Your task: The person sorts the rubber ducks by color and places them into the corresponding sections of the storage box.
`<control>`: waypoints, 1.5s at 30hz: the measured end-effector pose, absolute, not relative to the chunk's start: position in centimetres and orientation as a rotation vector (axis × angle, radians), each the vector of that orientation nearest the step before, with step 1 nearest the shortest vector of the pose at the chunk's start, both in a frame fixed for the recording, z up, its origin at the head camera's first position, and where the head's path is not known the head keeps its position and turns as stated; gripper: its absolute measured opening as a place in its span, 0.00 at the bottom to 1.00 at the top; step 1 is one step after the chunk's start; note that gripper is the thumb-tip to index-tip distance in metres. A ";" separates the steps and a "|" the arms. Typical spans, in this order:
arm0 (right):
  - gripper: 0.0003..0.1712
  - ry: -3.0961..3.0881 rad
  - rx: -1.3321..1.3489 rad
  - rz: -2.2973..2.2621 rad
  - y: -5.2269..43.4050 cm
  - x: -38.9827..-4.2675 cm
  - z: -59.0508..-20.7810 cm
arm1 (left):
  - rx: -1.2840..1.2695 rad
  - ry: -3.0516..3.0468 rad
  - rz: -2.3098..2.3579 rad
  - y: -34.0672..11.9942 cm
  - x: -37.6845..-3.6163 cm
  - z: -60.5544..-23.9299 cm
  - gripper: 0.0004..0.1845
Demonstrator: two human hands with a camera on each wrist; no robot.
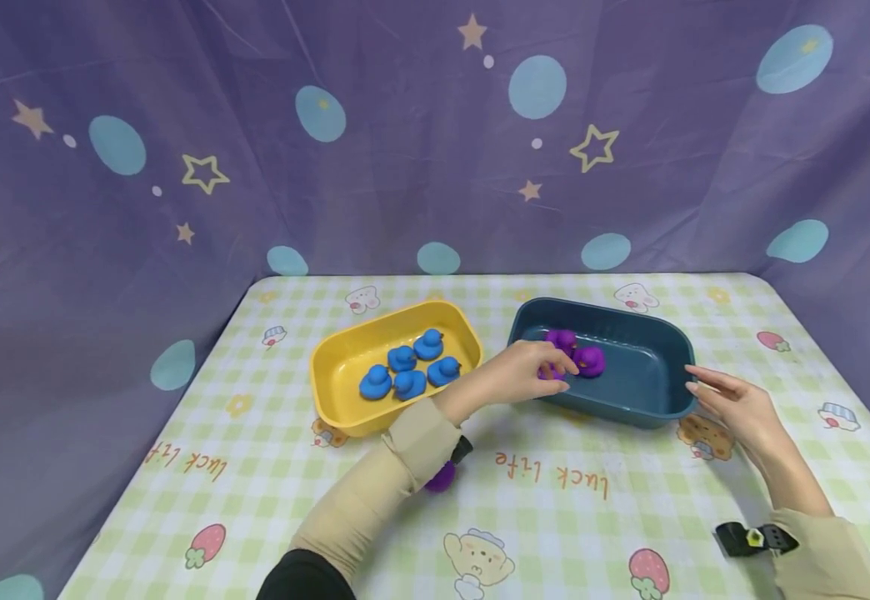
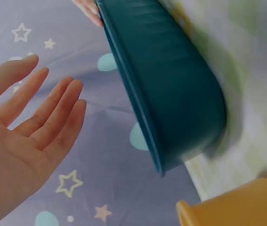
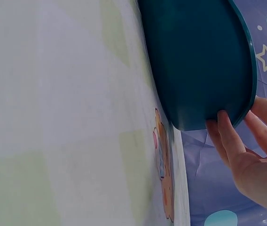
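My left hand [image 1: 528,371] hangs over the left end of a teal plastic bin [image 1: 645,408], fingers apart; in the left wrist view nothing lies in the open palm. Beneath its fingers, purple rubber ducks [image 1: 591,362] sit in the bin, some of them partly covered by the hand. At the bin's right end, my right hand [image 1: 742,412] holds the rim, with fingertips [image 3: 222,117] against the outer wall and others at the lip. A purple rounded thing [image 1: 441,477] on the cloth is partly hidden behind the left forearm.
Left of the teal bin stands a yellow bin [image 1: 341,417] with several blue rubber ducks [image 1: 409,384] in it. My left forearm crosses its near right corner. A checked, printed cloth [image 1: 532,517] covers the table, and a purple curtain [image 1: 405,192] hangs behind.
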State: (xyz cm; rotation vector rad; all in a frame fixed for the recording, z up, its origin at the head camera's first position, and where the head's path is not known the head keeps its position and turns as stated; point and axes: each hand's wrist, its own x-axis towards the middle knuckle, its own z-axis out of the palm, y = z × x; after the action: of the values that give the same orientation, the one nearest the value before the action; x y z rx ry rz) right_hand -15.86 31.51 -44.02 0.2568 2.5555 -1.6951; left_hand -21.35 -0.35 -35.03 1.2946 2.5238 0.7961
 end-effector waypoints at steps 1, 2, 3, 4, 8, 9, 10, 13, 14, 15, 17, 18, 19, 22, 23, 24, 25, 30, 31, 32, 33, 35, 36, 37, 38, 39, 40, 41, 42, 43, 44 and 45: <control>0.33 2.556 0.259 -1.692 31.5 -15.8 -43.9 | 1.304 2.526 0.783 -0.6 -21.2 -34.9 0.12; 0.32 2.555 0.256 -1.698 31.4 -15.8 -43.9 | 1.306 2.526 0.771 -0.8 -20.9 -34.8 0.12; 0.32 2.562 0.238 -1.693 31.4 -15.7 -43.7 | 1.309 2.526 0.759 -1.1 -20.8 -34.7 0.12; 0.32 2.557 0.237 -1.703 31.3 -15.7 -43.6 | 1.310 2.525 0.751 -1.3 -20.6 -34.6 0.12; 0.33 2.565 0.198 -1.711 31.3 -15.7 -43.4 | 1.295 2.517 0.711 -2.4 -19.9 -34.3 0.13; 0.33 2.562 0.199 -1.718 31.3 -15.7 -43.4 | 1.291 2.514 0.707 -2.7 -19.7 -34.3 0.13; 0.32 2.557 0.197 -1.728 31.3 -15.7 -43.4 | 1.288 2.510 0.709 -2.9 -19.6 -34.3 0.13; 0.32 2.554 0.196 -1.733 31.5 -15.8 -43.7 | 1.288 2.524 0.691 -3.7 -19.1 -34.5 0.13; 0.32 2.555 0.195 -1.729 31.7 -15.9 -43.9 | 1.289 2.528 0.690 -3.9 -19.0 -34.6 0.13; 0.33 2.548 0.211 -1.738 31.9 -16.0 -44.3 | 1.290 2.532 0.685 -4.1 -18.9 -34.6 0.13; 0.34 2.551 0.227 -1.736 32.3 -16.4 -45.1 | 1.287 2.543 0.677 -4.7 -18.6 -34.7 0.12; 0.35 2.552 0.238 -1.738 32.5 -16.6 -45.5 | 1.286 2.548 0.672 -4.9 -18.5 -34.8 0.12; 0.35 2.550 0.243 -1.742 32.8 -16.8 -46.0 | 1.280 2.553 0.669 -5.2 -18.4 -34.8 0.12; 0.35 2.541 0.247 -1.763 33.4 -17.2 -46.9 | 1.271 2.567 0.673 -6.2 -18.0 -35.0 0.13; 0.35 2.536 0.245 -1.772 33.5 -17.3 -47.1 | 1.274 2.573 0.672 -6.5 -17.9 -35.1 0.13; 0.35 2.530 0.244 -1.779 33.6 -17.4 -47.3 | 1.273 2.579 0.669 -6.8 -17.7 -35.1 0.13; 0.35 2.528 0.241 -1.782 33.7 -17.4 -47.4 | 1.272 2.582 0.671 -7.1 -17.6 -35.2 0.13; 0.36 2.514 0.236 -1.804 33.7 -17.5 -47.5 | 1.227 2.596 0.682 -8.5 -16.9 -35.4 0.13; 0.36 2.516 0.235 -1.801 33.6 -17.5 -47.5 | 1.220 2.600 0.682 -8.7 -16.7 -35.5 0.13; 0.36 2.517 0.235 -1.798 33.5 -17.4 -47.3 | 1.213 2.603 0.686 -9.0 -16.6 -35.5 0.13; 0.36 2.522 0.243 -1.790 33.5 -17.3 -47.3 | 1.208 2.602 0.693 -9.2 -16.5 -35.6 0.13; 0.36 2.533 0.245 -1.759 33.4 -17.2 -47.0 | 1.205 2.608 0.693 -9.7 -16.2 -35.8 0.13; 0.36 2.537 0.233 -1.735 33.4 -17.2 -46.9 | 1.205 2.612 0.692 -9.9 -16.1 -35.9 0.13; 0.36 2.534 0.247 -1.729 33.3 -17.2 -46.9 | 1.197 2.615 0.687 -10.2 -16.0 -36.0 0.13; 0.36 2.534 0.255 -1.722 33.3 -17.2 -46.8 | 1.183 2.617 0.688 -10.4 -15.9 -36.1 0.13; 0.36 2.534 0.261 -1.719 33.3 -17.2 -46.8 | 1.177 2.621 0.682 -10.6 -15.8 -36.2 0.13; 0.36 2.536 0.262 -1.712 33.4 -17.2 -46.9 | 1.164 2.624 0.678 -10.9 -15.6 -36.3 0.13; 0.36 2.540 0.258 -1.709 33.4 -17.2 -46.9 | 1.155 2.625 0.681 -11.1 -15.5 -36.4 0.13; 0.36 2.543 0.266 -1.715 33.4 -17.3 -47.1 | 1.148 2.628 0.676 -11.3 -15.4 -36.5 0.13; 0.36 2.546 0.278 -1.723 33.4 -17.3 -47.2 | 1.142 2.629 0.676 -11.5 -15.3 -36.6 0.13; 0.36 2.547 0.276 -1.726 33.4 -17.4 -47.2 | 1.141 2.631 0.677 -11.7 -15.2 -36.7 0.13; 0.36 2.550 0.274 -1.725 33.5 -17.4 -47.3 | 1.144 2.633 0.682 -11.9 -15.1 -36.8 0.13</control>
State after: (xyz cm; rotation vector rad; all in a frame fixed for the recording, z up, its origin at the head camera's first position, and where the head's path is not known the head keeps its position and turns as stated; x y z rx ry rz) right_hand -17.41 33.48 -47.27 0.2743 2.5501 -1.7255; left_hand -15.11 -11.91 -36.82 1.1444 2.6325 0.6823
